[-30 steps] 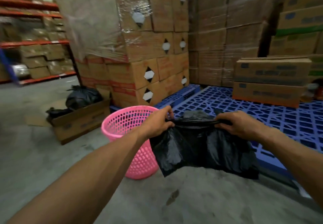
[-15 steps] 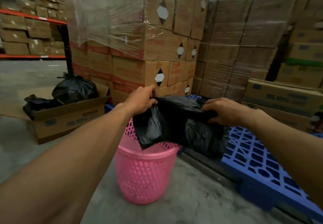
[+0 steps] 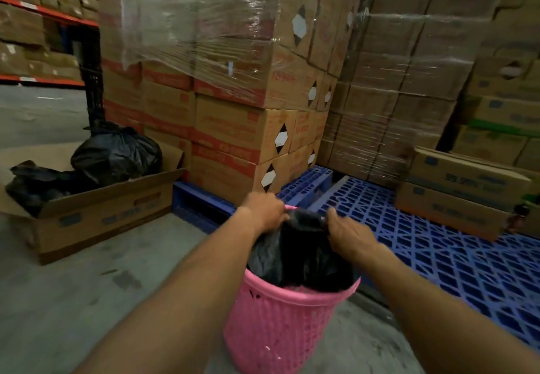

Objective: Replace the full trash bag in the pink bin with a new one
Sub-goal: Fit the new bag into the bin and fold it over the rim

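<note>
- Far left of the pink bin (image 3: 280, 321), an open cardboard box (image 3: 96, 213) sits on the concrete floor (image 3: 73, 300); a tied, full black bag (image 3: 117, 154) rests in it.
- Behind the pink bin stands a stack of shrink-wrapped cartons (image 3: 233, 87) on a blue pallet (image 3: 438, 256), which spreads out to the bin's right.
- The left hand (image 3: 264, 210) is at the bin's far-left rim, its grip pinched shut on the top edge of the new black bag (image 3: 301, 254).
- The new black bag hangs between the two hands, its body down inside the pink bin, its mouth bunched at the far rim.
- The right hand (image 3: 347, 233) is just right of the left one, fingers curled and clamped on the same top edge.
- Half a second ago the bag was held stretched above the bin, mostly outside it; now it is lowered in and the hands are closer together and nearer the rim.
</note>
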The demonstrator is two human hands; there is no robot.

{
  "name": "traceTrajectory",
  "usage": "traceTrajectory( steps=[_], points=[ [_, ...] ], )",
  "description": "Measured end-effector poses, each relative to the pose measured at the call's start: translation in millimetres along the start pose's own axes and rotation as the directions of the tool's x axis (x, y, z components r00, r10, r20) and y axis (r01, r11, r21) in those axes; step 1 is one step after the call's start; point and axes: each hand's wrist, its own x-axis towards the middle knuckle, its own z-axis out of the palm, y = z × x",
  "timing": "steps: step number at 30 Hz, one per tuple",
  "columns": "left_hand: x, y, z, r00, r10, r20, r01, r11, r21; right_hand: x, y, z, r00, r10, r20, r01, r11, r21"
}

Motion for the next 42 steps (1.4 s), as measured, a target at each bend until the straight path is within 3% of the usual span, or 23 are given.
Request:
traceTrajectory(
  steps=[3,6,9,13,17,19,21,23,25,28,30,32,35,42],
  points=[
    [1,14,26,0.952,0.097,0.290,-0.155,0.971,0.184,-6,-11,24,0.977,0.018,0.211,-0.001,0.997,-0.082],
    [7,5,37,0.906,0.022,0.422,-0.153,0.947,0.281,-6,-7,12,0.940,0.008,0.341,0.064,0.978,-0.199],
    [20,-18,46,0.948,-0.096,0.303,-0.011,0.943,0.333,3,5,-11,0.923,-0.027,0.384,0.150,0.944,-0.295],
    [24,-34,48,0.993,-0.116,0.025,0.105,0.958,0.266,14,16,-7,0.922,-0.055,0.382,0.175,0.942,-0.285],
    [20,-41,40,0.972,-0.186,-0.145,0.187,0.982,-0.007,17,5,22,0.910,-0.029,0.413,0.015,0.999,0.036],
    [15,-48,39,0.981,-0.111,-0.162,0.099,0.992,-0.079,19,-13,34,0.850,-0.015,0.527,-0.158,0.946,0.281],
    [6,-56,39,0.995,-0.003,-0.100,0.000,1.000,-0.032,23,-26,49,0.813,-0.081,0.577,-0.160,0.921,0.356],
    [-1,-62,38,0.999,0.050,-0.013,-0.048,0.993,0.110,30,-27,53,0.852,-0.103,0.514,-0.030,0.969,0.244],
    [-6,-65,35,0.998,0.014,0.064,-0.020,0.996,0.088,35,-17,49,0.943,-0.080,0.324,0.065,0.996,0.056],
    [-7,-65,22,0.977,-0.138,0.165,0.184,0.931,-0.314,37,11,33,0.995,-0.089,-0.042,0.090,0.995,0.040],
    [-3,-63,16,0.972,-0.216,0.096,0.236,0.844,-0.482,31,29,25,0.969,-0.142,-0.203,0.149,0.989,0.021],
    [0,-60,13,0.967,-0.255,-0.001,0.233,0.885,-0.402,22,51,19,0.936,-0.193,-0.295,0.192,0.981,-0.035],
    [0,-56,12,0.967,-0.253,-0.023,0.239,0.936,-0.259,10,87,13,0.913,-0.190,-0.360,0.177,0.982,-0.070],
    [-4,-55,6,0.983,-0.179,-0.036,0.166,0.957,-0.238,-9,112,12,0.812,-0.366,-0.455,0.344,0.929,-0.133]
  ],
)
